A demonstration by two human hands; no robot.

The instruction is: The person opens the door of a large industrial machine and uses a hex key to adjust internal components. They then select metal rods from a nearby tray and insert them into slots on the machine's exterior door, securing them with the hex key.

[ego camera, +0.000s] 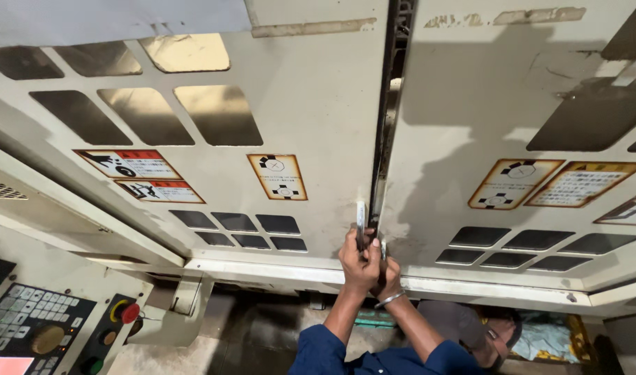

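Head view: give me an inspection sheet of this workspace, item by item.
Surface: pale machine doors, scuffed, with dark windows.
Job's things: two metal handles at the seam between the doors; doors nearly shut, a dark gap shows.
Clutter: warning stickers on both doors; cloth under the machine at the right.
Grips: left hand shut on the handles; right hand beside it, grip cannot tell, bangle on its wrist.
Cables: nothing seen.
Surroundings: control panel at lower left with keypad and red button; dirty floor below.
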